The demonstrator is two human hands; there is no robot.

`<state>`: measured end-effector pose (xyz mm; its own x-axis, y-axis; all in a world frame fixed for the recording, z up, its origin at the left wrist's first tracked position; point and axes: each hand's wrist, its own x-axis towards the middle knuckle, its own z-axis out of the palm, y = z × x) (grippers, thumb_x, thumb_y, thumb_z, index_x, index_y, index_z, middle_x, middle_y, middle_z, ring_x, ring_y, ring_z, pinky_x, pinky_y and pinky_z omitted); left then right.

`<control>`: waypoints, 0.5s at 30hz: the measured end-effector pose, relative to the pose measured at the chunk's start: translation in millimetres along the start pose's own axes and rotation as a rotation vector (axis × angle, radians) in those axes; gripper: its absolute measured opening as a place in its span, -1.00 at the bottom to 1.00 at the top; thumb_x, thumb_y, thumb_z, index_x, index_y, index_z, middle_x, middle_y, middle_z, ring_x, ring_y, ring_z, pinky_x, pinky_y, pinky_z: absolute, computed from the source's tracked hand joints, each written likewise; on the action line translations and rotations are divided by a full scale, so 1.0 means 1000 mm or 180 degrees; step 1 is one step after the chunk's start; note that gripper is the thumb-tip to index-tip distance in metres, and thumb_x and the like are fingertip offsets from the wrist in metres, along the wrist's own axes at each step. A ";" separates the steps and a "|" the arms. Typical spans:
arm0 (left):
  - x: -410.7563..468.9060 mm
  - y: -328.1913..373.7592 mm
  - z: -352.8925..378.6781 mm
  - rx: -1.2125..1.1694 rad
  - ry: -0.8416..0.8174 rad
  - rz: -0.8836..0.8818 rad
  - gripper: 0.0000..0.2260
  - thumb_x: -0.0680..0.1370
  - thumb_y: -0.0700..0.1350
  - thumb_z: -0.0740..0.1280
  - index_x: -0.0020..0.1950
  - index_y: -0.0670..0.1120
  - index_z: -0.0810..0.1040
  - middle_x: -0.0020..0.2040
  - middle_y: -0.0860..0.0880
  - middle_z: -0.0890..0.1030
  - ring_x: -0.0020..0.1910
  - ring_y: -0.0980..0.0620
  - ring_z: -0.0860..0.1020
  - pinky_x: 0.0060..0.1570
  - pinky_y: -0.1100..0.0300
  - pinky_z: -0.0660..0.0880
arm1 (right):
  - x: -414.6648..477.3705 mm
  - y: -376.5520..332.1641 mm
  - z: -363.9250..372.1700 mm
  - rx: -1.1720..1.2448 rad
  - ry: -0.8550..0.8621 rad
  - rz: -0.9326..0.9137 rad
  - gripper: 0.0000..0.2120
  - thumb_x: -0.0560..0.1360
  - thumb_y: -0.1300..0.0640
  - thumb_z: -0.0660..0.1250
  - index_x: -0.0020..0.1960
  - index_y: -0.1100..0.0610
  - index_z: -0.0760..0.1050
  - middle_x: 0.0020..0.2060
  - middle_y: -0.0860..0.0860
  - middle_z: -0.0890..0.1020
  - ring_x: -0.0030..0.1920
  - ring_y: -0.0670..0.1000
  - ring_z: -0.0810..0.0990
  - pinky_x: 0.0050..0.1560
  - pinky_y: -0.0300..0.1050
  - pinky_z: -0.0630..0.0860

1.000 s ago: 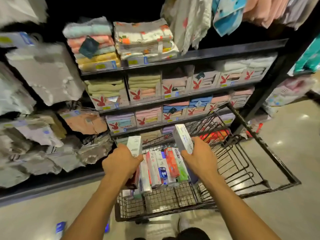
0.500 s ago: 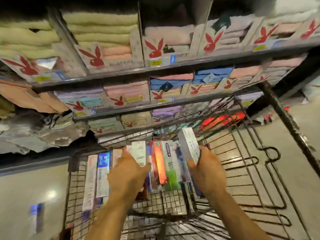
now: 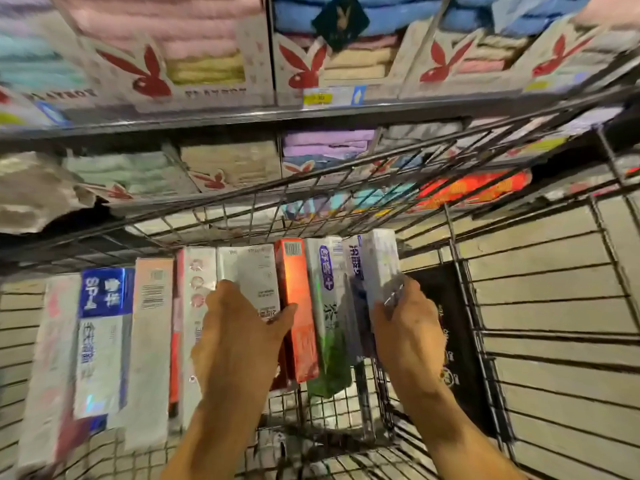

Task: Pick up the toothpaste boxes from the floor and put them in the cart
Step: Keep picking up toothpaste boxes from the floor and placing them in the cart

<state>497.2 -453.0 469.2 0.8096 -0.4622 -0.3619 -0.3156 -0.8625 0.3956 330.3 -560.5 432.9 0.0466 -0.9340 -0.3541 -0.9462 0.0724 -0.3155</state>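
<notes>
Wire cart holds row of toothpaste boxes; left hand grips white box, right hand grips pale box, both approx. placed; more on floor: can't tell.

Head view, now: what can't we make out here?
- Floor: seen only through the cart wire, so any remaining boxes can't be counted.
- Grey box: lower half covered by the left hand.
- White box in the right hand: print smeared by motion blur.
- Black pack: partly behind the right hand, label unreadable.
- Leftmost box: blurred.
</notes>
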 end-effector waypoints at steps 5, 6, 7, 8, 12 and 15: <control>0.004 0.000 0.004 -0.0037 0.0022 0.0062 -0.39 0.36 0.39 0.39 0.14 0.00 0.31 -0.04 0.04 0.52 -0.17 -0.02 0.59 -0.30 0.03 0.58 | 0.012 -0.005 0.016 -0.0140 0.0197 -0.0314 -0.52 0.52 -0.02 0.36 0.39 0.04 0.35 0.17 0.00 0.54 0.16 0.07 0.50 0.00 0.01 0.54; 0.004 0.000 0.004 -0.0006 0.0041 0.0136 -0.41 0.37 0.38 0.39 0.13 0.00 0.31 -0.03 0.04 0.52 -0.18 0.00 0.58 -0.34 0.09 0.53 | 0.011 -0.007 0.017 -0.0157 0.0207 -0.0321 -0.53 0.52 -0.04 0.35 0.38 0.03 0.35 0.16 0.00 0.54 0.16 0.05 0.50 -0.01 0.00 0.56; 0.005 -0.001 0.003 -0.0013 0.0057 0.0208 -0.43 0.39 0.36 0.39 0.12 0.00 0.31 -0.04 0.04 0.51 -0.20 0.00 0.57 -0.37 0.13 0.48 | 0.010 -0.009 0.018 -0.0168 0.0218 -0.0335 -0.53 0.51 -0.06 0.35 0.36 0.02 0.35 0.15 -0.01 0.53 0.15 0.04 0.50 -0.03 -0.02 0.57; 0.006 -0.003 0.003 0.0008 0.0062 0.0251 -0.46 0.40 0.34 0.40 0.11 0.00 0.30 -0.04 0.04 0.49 -0.21 0.01 0.56 -0.38 0.15 0.44 | 0.008 -0.010 0.019 -0.0179 0.0224 -0.0352 -0.53 0.51 -0.07 0.35 0.36 0.02 0.35 0.14 -0.02 0.53 0.15 0.02 0.50 -0.05 -0.04 0.58; 0.005 -0.001 -0.001 0.0243 0.0112 0.0397 -0.53 0.46 0.23 0.45 0.07 -0.03 0.31 -0.08 0.02 0.43 -0.23 0.00 0.50 -0.45 0.24 0.25 | 0.001 -0.011 0.018 -0.0224 0.0175 -0.0334 -0.56 0.52 -0.11 0.38 0.33 -0.03 0.35 0.11 -0.06 0.54 0.12 -0.01 0.52 -0.10 -0.08 0.58; 0.001 0.003 -0.004 0.0252 0.0104 0.0393 -0.60 0.49 0.18 0.43 0.05 -0.02 0.32 -0.10 0.02 0.44 -0.25 -0.01 0.51 -0.44 0.18 0.32 | 0.003 -0.008 0.019 -0.0277 -0.0008 -0.0309 -0.54 0.54 -0.09 0.36 0.36 -0.02 0.33 0.16 -0.04 0.55 0.17 0.02 0.52 -0.01 -0.03 0.59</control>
<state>499.3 -455.1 473.4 0.7774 -0.5600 -0.2865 -0.4508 -0.8136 0.3670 344.0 -557.3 418.0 0.1400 -0.9343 -0.3278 -0.9614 -0.0490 -0.2709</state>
